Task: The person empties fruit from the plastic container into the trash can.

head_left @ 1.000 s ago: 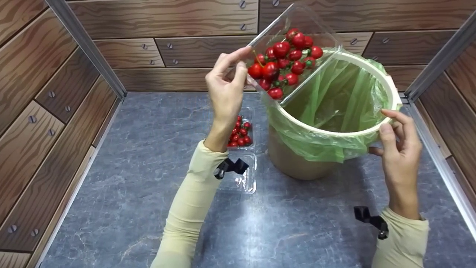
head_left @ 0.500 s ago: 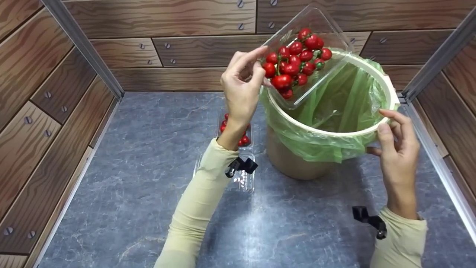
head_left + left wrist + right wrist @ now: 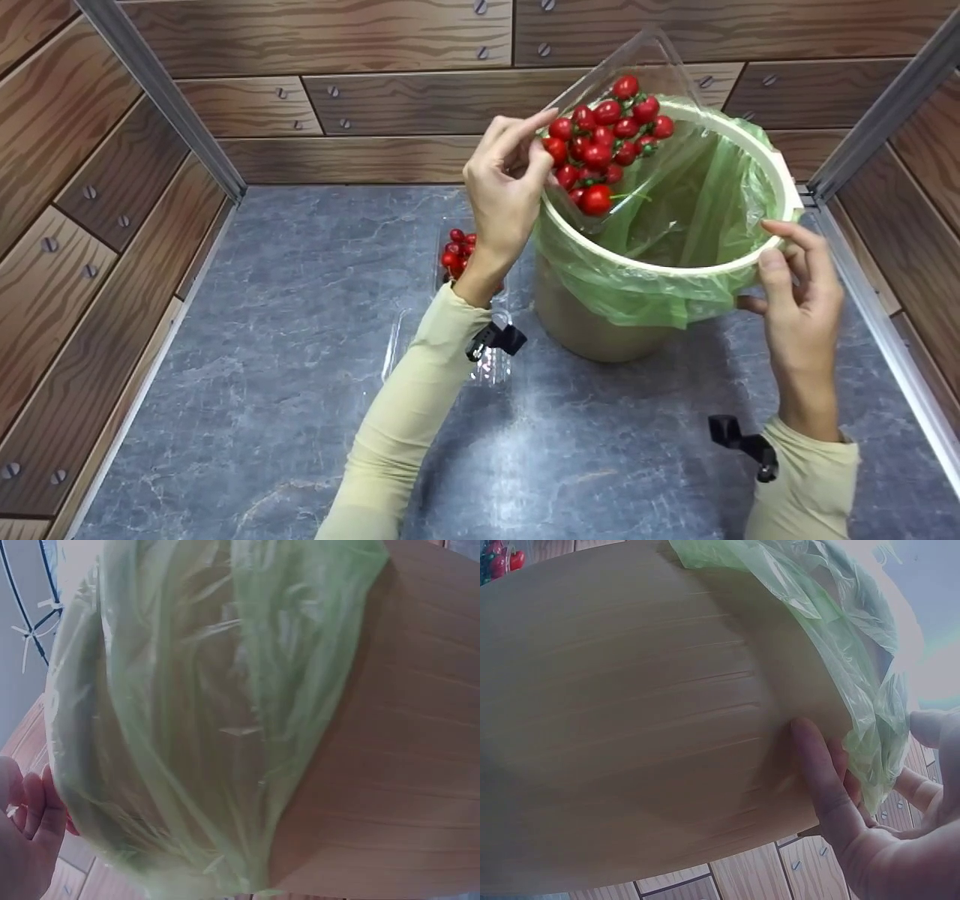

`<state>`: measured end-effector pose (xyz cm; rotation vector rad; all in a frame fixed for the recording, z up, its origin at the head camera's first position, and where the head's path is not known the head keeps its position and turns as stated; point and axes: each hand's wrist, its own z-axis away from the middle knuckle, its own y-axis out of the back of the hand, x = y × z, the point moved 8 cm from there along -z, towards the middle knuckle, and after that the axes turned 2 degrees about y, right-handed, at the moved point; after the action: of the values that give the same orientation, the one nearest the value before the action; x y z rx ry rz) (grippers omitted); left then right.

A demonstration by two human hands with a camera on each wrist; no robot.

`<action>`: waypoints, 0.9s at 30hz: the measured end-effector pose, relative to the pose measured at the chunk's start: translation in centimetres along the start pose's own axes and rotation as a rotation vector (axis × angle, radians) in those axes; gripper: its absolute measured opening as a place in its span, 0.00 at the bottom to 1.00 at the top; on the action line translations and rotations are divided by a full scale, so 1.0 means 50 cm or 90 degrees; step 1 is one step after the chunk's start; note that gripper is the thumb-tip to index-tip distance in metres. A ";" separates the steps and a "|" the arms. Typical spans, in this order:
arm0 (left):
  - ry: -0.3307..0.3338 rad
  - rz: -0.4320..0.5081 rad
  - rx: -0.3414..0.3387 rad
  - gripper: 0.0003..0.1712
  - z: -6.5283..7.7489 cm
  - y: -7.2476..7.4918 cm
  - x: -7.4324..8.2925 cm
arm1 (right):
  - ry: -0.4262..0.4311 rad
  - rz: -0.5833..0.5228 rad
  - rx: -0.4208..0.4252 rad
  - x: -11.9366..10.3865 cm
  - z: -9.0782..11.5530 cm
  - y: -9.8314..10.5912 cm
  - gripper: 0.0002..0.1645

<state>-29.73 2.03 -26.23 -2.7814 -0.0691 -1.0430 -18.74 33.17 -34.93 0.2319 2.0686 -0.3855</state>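
Gripped at its rim [image 3: 675, 270] by the right hand [image 3: 806, 300], a brown bin [image 3: 592, 337] is lined with a green bag [image 3: 630, 291]. By the left hand [image 3: 508, 184], a clear box [image 3: 660, 71] is clamped at one edge, tilted above the bin. Over the last second it has been moved rightward, so its cherry tomatoes [image 3: 598, 155] seem held further over the bin's mouth.

No readable text or labels.
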 end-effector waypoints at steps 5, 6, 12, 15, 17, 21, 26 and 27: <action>-0.015 -0.036 -0.006 0.20 0.007 -0.003 -0.005 | -0.002 -0.012 -0.005 0.006 -0.001 0.003 0.21; -0.019 -0.044 -0.008 0.20 0.009 -0.004 -0.005 | -0.003 -0.017 -0.006 0.007 -0.001 0.003 0.20; -0.061 -0.102 -0.011 0.21 0.015 -0.006 -0.003 | -0.006 -0.012 -0.002 0.007 0.000 0.004 0.21; -0.082 -0.113 -0.013 0.21 0.017 -0.007 0.002 | -0.011 -0.001 0.003 0.006 0.000 0.004 0.21; -0.092 -0.117 -0.014 0.22 0.017 -0.008 0.005 | -0.016 -0.003 0.004 0.008 0.000 0.005 0.21; -0.101 -0.116 -0.018 0.23 0.016 -0.010 0.011 | -0.025 -0.015 0.004 0.012 0.000 0.006 0.21; -0.123 -0.115 -0.028 0.23 0.012 -0.015 0.021 | -0.030 -0.013 0.006 0.011 0.000 0.006 0.21; -0.129 -0.116 -0.029 0.24 0.011 -0.015 0.024 | -0.029 -0.013 0.005 0.011 -0.001 0.006 0.21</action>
<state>-28.57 2.86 -25.73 -2.9588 -0.3337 -0.8025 -18.95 33.45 -35.44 0.2056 2.0259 -0.4079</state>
